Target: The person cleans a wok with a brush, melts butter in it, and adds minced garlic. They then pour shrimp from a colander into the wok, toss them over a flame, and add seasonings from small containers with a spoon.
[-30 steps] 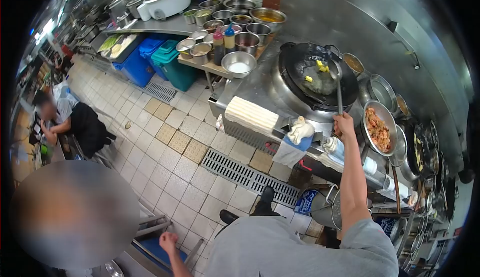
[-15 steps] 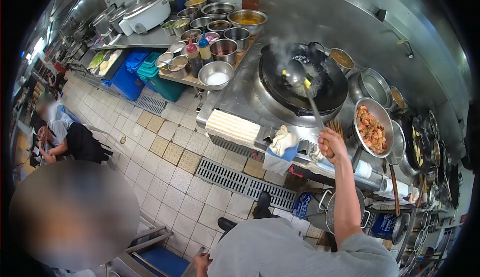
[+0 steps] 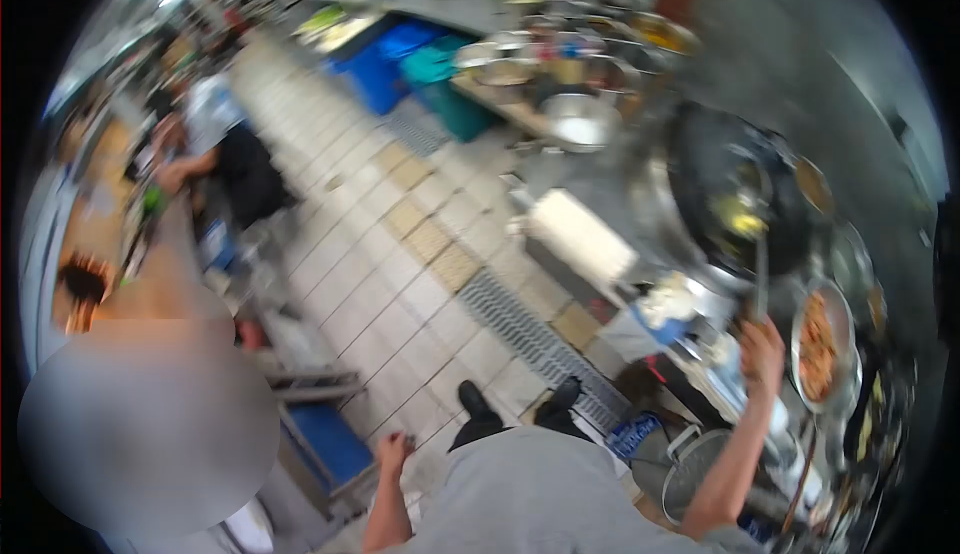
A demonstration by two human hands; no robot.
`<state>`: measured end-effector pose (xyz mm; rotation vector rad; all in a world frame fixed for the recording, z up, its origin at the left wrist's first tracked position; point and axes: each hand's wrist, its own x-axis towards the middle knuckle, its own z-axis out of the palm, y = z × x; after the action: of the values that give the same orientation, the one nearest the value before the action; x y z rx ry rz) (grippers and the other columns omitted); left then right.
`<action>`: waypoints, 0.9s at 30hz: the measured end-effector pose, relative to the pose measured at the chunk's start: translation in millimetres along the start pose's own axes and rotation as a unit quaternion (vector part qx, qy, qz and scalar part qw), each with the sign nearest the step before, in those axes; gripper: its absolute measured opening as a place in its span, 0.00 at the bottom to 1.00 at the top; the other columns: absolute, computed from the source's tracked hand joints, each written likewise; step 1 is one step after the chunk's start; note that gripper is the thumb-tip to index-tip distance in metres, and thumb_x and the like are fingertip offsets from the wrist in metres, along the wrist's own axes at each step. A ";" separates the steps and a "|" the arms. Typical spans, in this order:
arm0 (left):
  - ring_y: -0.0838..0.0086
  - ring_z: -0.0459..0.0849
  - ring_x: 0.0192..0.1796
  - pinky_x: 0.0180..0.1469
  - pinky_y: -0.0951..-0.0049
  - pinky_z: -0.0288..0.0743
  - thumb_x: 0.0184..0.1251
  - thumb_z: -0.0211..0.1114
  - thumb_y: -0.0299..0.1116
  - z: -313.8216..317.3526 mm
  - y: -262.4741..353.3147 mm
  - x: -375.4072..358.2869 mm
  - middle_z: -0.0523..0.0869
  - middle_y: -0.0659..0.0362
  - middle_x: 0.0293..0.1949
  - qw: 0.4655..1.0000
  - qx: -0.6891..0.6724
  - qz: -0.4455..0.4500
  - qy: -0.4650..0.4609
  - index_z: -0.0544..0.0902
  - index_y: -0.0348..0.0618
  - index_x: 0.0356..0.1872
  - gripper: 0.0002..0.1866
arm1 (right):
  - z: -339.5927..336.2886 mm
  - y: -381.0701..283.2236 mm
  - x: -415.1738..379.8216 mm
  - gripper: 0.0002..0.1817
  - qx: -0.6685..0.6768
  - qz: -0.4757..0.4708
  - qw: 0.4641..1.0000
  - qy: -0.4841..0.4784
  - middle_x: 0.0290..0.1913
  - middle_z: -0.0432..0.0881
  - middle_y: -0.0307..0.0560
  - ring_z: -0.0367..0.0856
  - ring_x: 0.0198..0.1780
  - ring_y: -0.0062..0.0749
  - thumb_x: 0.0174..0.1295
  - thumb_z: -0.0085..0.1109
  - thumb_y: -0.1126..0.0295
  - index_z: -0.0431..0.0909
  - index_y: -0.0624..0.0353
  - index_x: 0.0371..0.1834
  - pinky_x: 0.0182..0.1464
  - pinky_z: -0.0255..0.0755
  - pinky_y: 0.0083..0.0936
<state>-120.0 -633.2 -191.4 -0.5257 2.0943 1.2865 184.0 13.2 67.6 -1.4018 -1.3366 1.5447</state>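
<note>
1. Just outside the rim of the wok [image 3: 697,166], on the person's side, the right hand [image 3: 763,359] has its fingers wrapped around the handle of a ladle [image 3: 762,274]
2. From those fingers the ladle's long axis runs forward, over the wok's near rim, so that its head lies within the wok
3. Inside the wok, yellow pieces [image 3: 746,224] lie close by the ladle's head; blur hides whether they touch it
4. Right of the wok and nearer the body, a pan [image 3: 842,336] with reddish-orange food [image 3: 817,349] stands just beside the right hand
5. Well apart from the wok, to its left and nearer the body, the left hand [image 3: 396,447] hangs near a blue panel [image 3: 335,444], fingers bent; whether they grip anything I cannot tell, and the right hand is nearer the wok
</note>
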 end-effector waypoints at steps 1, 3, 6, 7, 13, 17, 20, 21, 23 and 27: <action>0.68 0.85 0.30 0.33 0.68 0.85 0.66 0.62 0.31 -13.2 5.3 16.5 0.83 0.53 0.33 0.999 -0.014 0.041 0.017 0.80 0.29 0.42 0.12 | 0.2 2.1 -7.7 0.16 0.009 0.027 1.000 0.003 0.21 0.69 0.27 0.62 0.14 0.10 0.65 0.61 0.71 0.75 0.53 0.56 0.11 0.51 0.12; 0.67 0.85 0.26 0.30 0.68 0.83 0.68 0.62 0.31 -44.2 32.1 45.2 0.83 0.52 0.28 0.983 -0.133 0.093 0.088 0.80 0.30 0.38 0.10 | -0.7 5.4 -15.9 0.17 0.060 0.074 0.995 -0.005 0.23 0.70 0.27 0.62 0.14 0.10 0.67 0.59 0.69 0.73 0.50 0.59 0.10 0.51 0.10; 0.70 0.83 0.24 0.25 0.68 0.79 0.70 0.62 0.32 -113.1 104.8 69.8 0.82 0.55 0.26 0.937 -0.255 0.129 0.202 0.81 0.35 0.41 0.09 | 5.1 7.9 -13.0 0.18 0.096 0.062 0.993 -0.017 0.22 0.68 0.30 0.65 0.15 0.11 0.68 0.59 0.66 0.69 0.51 0.58 0.10 0.54 0.10; 0.67 0.84 0.26 0.26 0.66 0.80 0.72 0.60 0.32 -148.2 112.2 90.8 0.83 0.53 0.28 0.927 -0.291 0.157 0.177 0.79 0.36 0.42 0.09 | 5.8 11.9 -3.9 0.18 0.088 0.058 0.994 -0.029 0.22 0.68 0.31 0.65 0.15 0.12 0.68 0.59 0.66 0.69 0.53 0.59 0.10 0.56 0.12; 0.64 0.85 0.28 0.32 0.68 0.84 0.72 0.57 0.33 -315.6 170.1 157.6 0.84 0.48 0.30 0.776 -0.552 0.175 0.251 0.73 0.37 0.41 0.09 | 45.3 14.7 -19.2 0.20 -0.155 0.000 0.987 0.049 0.23 0.69 0.31 0.64 0.15 0.12 0.67 0.59 0.66 0.69 0.54 0.61 0.11 0.56 0.14; 0.56 0.83 0.34 0.38 0.63 0.85 0.76 0.52 0.38 -419.5 143.9 214.7 0.80 0.44 0.38 0.664 -0.652 0.164 0.327 0.60 0.28 0.58 0.23 | 60.4 1.5 -54.1 0.19 -0.003 0.048 0.998 0.048 0.23 0.67 0.28 0.62 0.15 0.10 0.68 0.58 0.66 0.71 0.53 0.60 0.12 0.52 0.11; 0.60 0.80 0.34 0.33 0.66 0.79 0.74 0.55 0.48 -452.3 135.5 219.5 0.78 0.48 0.36 0.671 -0.669 0.130 0.292 0.66 0.40 0.59 0.24 | 63.5 -6.9 -47.9 0.04 0.061 0.037 0.996 -0.046 0.21 0.66 0.23 0.59 0.17 0.07 0.69 0.55 0.68 0.76 0.46 0.44 0.14 0.51 0.09; 0.65 0.77 0.31 0.28 0.69 0.73 0.71 0.58 0.51 -474.9 122.5 229.9 0.78 0.52 0.34 0.732 -0.618 0.191 0.214 0.69 0.40 0.52 0.23 | 50.4 1.1 -28.1 0.04 0.056 0.021 0.998 -0.034 0.20 0.65 0.24 0.59 0.17 0.08 0.68 0.55 0.69 0.77 0.48 0.43 0.15 0.51 0.10; 0.66 0.78 0.31 0.25 0.69 0.72 0.69 0.60 0.51 -482.6 124.9 220.4 0.79 0.53 0.34 0.763 -0.612 0.134 0.159 0.72 0.37 0.46 0.24 | 64.0 -12.5 -20.2 0.03 0.014 0.012 1.000 -0.011 0.21 0.70 0.30 0.62 0.15 0.12 0.65 0.59 0.71 0.76 0.56 0.39 0.14 0.52 0.15; 0.69 0.79 0.33 0.28 0.72 0.73 0.72 0.58 0.42 -436.1 160.2 209.6 0.80 0.57 0.33 0.754 -0.565 0.151 0.300 0.79 0.42 0.46 0.14 | 82.1 -24.4 -25.4 0.04 -0.091 -0.017 0.989 0.117 0.19 0.70 0.33 0.65 0.14 0.16 0.62 0.60 0.72 0.74 0.55 0.36 0.13 0.55 0.18</action>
<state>-500.8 -954.7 -84.5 -1.2601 1.5995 2.8790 106.5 -24.6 90.8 -1.6083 -1.3755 1.2164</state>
